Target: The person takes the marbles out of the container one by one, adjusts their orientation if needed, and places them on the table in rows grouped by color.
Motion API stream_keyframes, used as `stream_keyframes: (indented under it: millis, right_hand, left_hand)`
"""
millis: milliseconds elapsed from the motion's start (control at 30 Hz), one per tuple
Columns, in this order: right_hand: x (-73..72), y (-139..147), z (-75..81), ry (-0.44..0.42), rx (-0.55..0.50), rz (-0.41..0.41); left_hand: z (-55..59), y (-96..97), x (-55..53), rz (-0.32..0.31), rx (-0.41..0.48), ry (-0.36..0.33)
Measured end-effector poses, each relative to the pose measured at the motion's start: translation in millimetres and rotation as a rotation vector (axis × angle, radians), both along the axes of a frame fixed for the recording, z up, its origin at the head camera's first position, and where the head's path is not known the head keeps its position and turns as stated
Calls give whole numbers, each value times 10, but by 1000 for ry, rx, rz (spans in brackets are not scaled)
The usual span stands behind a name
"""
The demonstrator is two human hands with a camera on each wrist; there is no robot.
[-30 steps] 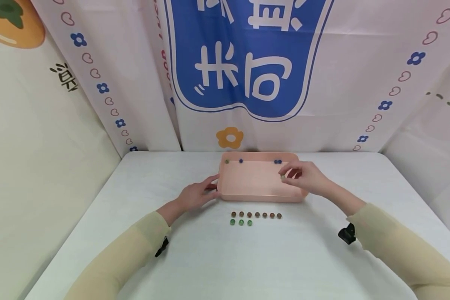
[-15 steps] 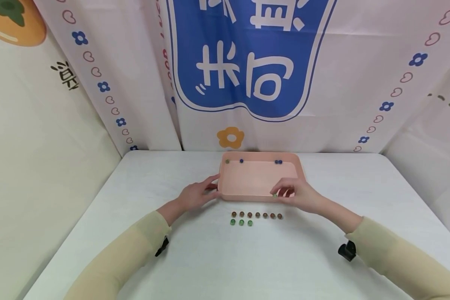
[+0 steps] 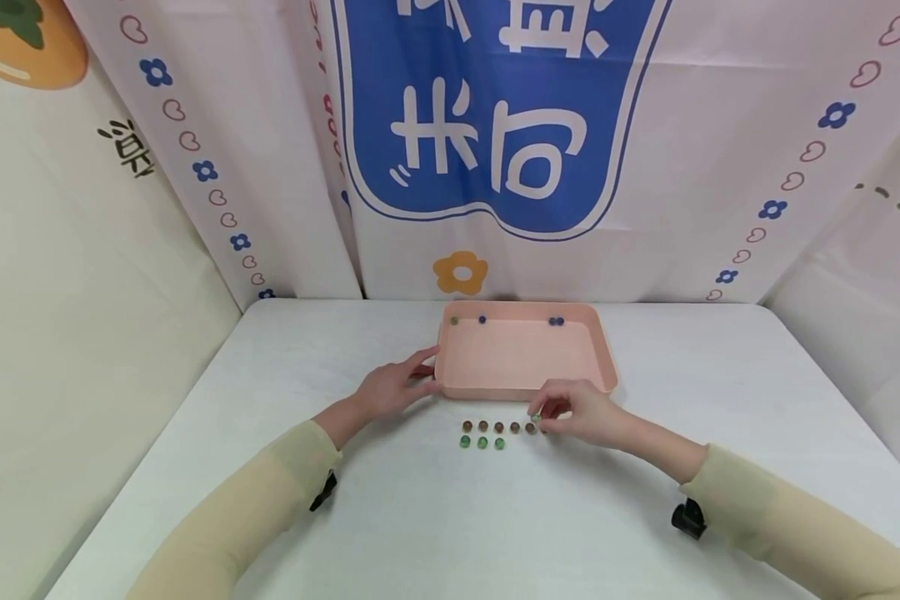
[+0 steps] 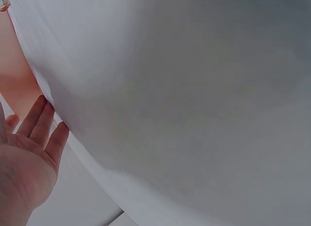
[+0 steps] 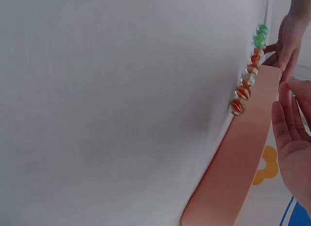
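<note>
My right hand pinches a green marble between thumb and fingertips, in front of the pink tray and above the right end of a row of brown-orange marbles. In the right wrist view those marbles show orange swirls in clear glass. Three green marbles lie in a shorter row nearer me. My left hand rests its fairly straight fingers against the tray's left side. In the left wrist view these fingers touch the tray wall.
Inside the tray, along its back wall, sit a yellow-green marble, a single blue marble and a pair of blue marbles. A white table carries everything. A printed curtain hangs behind the tray.
My right hand has carried the green marble from over the tray's right part, toward me and left, to the marble rows. The left hand stays at the tray.
</note>
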State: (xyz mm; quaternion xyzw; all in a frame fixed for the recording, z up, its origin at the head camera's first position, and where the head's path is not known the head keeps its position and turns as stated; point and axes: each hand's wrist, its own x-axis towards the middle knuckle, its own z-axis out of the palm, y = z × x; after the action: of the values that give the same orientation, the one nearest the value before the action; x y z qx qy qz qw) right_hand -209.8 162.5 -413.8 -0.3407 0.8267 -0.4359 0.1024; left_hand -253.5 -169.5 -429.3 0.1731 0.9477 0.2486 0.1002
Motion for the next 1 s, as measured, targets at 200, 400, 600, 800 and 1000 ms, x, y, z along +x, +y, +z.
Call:
stream_keyframes:
  millis: [200,400,600,800,1000]
  right_hand:
    - [14,-84,-58,46,67,57]
    - [-9,-165,-92,166,172,103]
    - [-24,-201,-130,276,246,110]
    - [-31,-210,-159,341,282,115]
    - [-7,-239,-140,353,308,124]
  left_hand:
    - [2,-7,-4,-6,-5,7]
    - [1,-10,-9,-10,-2,10]
    - [-3,1,-13,-1,-1,-1]
    - [3,7,-11,1,-11,2]
    - [-17,4,-13,8,-8,-3]
